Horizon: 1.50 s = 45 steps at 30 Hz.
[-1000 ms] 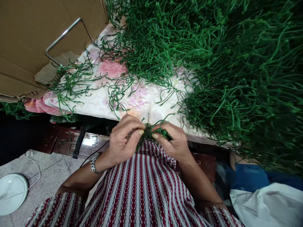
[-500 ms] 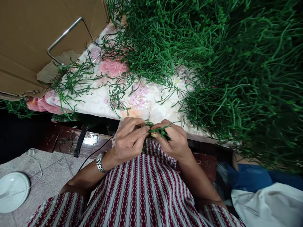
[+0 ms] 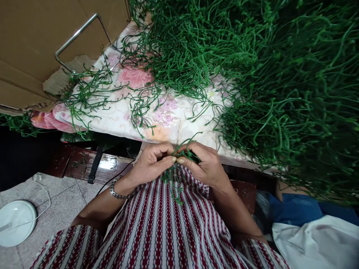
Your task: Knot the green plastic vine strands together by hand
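Observation:
My left hand [image 3: 153,164], with a metal watch [image 3: 117,189] on its wrist, pinches thumb to fingers at the front edge of the floral cloth [image 3: 185,129]. My right hand [image 3: 204,164] is closed beside it, and the two thumb tips nearly meet. Between them they grip thin green plastic-looking stems [image 3: 177,189]. Some of these hang down in front of the striped garment, and one sticks up above the fingers. Exactly how the stems join is hidden by the fingertips. Beyond my hands lies a big heap of similar green stems [image 3: 196,52].
Loose stems [image 3: 140,108] are scattered over the cloth at the left. A cardboard box [image 3: 33,33] with a bent metal rod [image 3: 75,34] stands at the far left. A round white object [image 3: 17,224] with a cord is on the floor; white fabric [image 3: 316,239] lies at lower right.
My left hand has turned, its thumb now pressed near the right thumb. The held stems have shifted, and several now dangle below my hands.

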{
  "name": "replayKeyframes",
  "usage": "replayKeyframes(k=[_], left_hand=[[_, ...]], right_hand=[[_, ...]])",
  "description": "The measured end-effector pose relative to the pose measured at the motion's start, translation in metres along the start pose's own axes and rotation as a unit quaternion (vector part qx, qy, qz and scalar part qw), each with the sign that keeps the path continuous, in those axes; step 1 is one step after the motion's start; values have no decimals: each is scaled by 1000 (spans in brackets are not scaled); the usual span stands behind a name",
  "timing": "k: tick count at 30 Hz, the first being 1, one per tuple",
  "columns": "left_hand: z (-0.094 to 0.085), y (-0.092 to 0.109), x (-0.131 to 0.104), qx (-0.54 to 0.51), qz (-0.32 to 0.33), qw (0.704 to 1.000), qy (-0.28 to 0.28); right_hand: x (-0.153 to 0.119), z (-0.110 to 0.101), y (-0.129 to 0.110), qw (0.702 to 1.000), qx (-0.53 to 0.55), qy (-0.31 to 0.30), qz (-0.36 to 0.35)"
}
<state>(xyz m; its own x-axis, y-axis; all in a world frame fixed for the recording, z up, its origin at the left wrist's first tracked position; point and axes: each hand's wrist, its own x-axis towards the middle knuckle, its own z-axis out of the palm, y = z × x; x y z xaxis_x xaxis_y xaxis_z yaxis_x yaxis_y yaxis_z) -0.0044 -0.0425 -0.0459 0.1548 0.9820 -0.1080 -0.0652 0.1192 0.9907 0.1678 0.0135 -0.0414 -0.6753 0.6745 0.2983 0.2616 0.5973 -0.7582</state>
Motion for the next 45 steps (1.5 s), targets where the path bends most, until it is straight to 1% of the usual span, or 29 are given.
replayKeyframes(k=[2, 5, 7, 9, 12, 14, 16, 17, 20, 22, 25, 28, 34, 38, 41, 42, 43, 45], left_hand=[[-1, -3, 1, -22, -17, 1000, -9], [0, -6, 3, -43, -45, 998, 11], [1, -6, 3, -42, -44, 998, 27], [1, -6, 3, -32, -33, 998, 31], [-1, -4, 2, 4, -17, 1000, 10], [-5, 0, 1, 56, -3, 998, -9], [-10, 5, -1, 121, 21, 992, -36], [-12, 8, -2, 148, 33, 987, -62], [-19, 15, -5, 198, 51, 964, -171], [-22, 18, -8, 218, 51, 948, -224], [-24, 24, -13, 237, 52, 934, -262], [-23, 28, -16, 231, 57, 929, -282], [-24, 30, -17, 225, 57, 926, -299], [-27, 35, -13, 214, 49, 931, -293], [-34, 39, -12, 207, 48, 933, -289], [-38, 40, -13, 195, 44, 942, -269], [-42, 40, -14, 178, 41, 955, -232], [-49, 39, -15, 139, 41, 981, -130]], right_hand=[[0, 1, 3, 1000, 29, 5, 7], [0, 3, 4, 998, 60, 16, 1], [1, 6, 3, 999, 45, 15, -8], [2, 10, 1, 1000, 15, 7, -13], [2, 12, 0, 1000, -18, -12, -13], [1, 11, 0, 998, -43, -37, -23], [-1, 7, 1, 994, -56, -81, -51], [-2, 4, 1, 990, -52, -107, -70], [-2, -2, -1, 975, -13, -183, -124], [-1, -5, -3, 965, 9, -214, -154], [0, -7, -8, 956, 38, -231, -176], [1, -8, -12, 950, 77, -243, -181], [3, -9, -14, 941, 115, -258, -184], [9, -8, -14, 939, 132, -261, -182], [7, -16, -15, 936, 168, -270, -150], [4, -21, -15, 940, 181, -260, -129], [1, -27, -14, 945, 192, -243, -105], [-5, -37, -11, 960, 197, -190, -65]])
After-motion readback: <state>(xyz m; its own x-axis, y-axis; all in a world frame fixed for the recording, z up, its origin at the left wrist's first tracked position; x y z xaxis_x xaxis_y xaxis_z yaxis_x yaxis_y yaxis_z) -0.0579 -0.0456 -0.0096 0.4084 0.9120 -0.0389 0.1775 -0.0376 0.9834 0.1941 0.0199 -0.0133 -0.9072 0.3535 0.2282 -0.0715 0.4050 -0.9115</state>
